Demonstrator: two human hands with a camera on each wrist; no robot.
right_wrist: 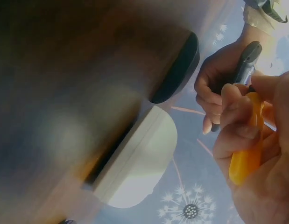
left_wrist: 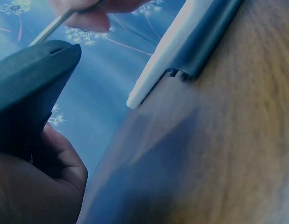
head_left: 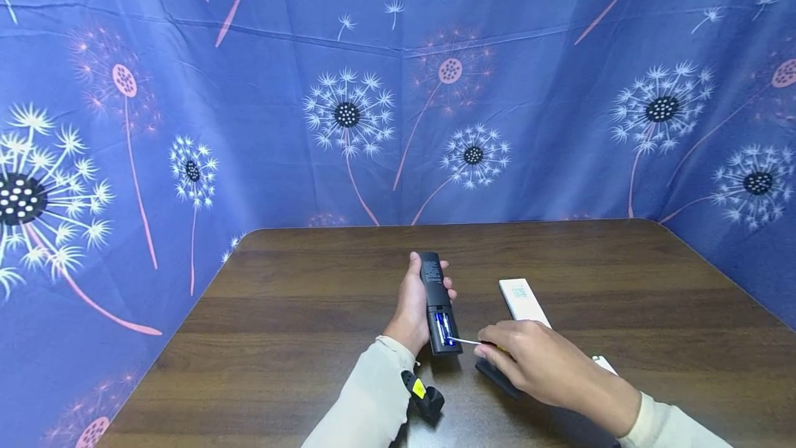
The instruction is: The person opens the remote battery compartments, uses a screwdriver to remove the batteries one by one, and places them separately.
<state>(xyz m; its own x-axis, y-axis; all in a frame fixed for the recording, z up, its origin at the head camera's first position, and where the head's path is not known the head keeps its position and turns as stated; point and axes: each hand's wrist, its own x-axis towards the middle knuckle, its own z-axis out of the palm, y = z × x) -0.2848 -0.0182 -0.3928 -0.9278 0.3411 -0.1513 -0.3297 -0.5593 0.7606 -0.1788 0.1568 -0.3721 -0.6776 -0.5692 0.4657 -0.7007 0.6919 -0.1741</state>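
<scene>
My left hand (head_left: 408,310) grips a black remote control (head_left: 431,282), its back turned up and its battery bay uncovered. Blue batteries (head_left: 443,329) lie side by side in the bay. In my right hand (head_left: 547,365) is a screwdriver with a thin metal shaft (head_left: 466,341) and a yellow handle (right_wrist: 247,161). The shaft's tip meets the batteries near the bay's lower end. Below the right hand, a black curved cover (head_left: 497,377) lies on the table, partly hidden by that hand.
A long white case (head_left: 524,299) with a printed square code lies on the brown wooden table (head_left: 298,310), right of the remote. A small white piece (head_left: 603,364) shows behind the right wrist. Blue dandelion-patterned cloth (head_left: 398,123) hangs around the table's back and sides.
</scene>
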